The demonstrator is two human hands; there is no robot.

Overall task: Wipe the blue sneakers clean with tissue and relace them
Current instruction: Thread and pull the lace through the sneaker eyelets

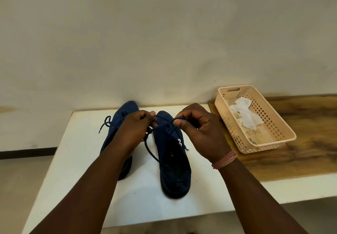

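Basket (237, 143) of tissue (246, 117) beside sneakers (173, 160)

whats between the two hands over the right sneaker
In the head view, a stretch of dark blue lace runs from the left hand to the right hand, both pinching it above the right sneaker.

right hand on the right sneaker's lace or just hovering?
Touching. The head view shows the right hand pinching the dark blue lace between thumb and fingers above the right sneaker; the left hand grips its other end.
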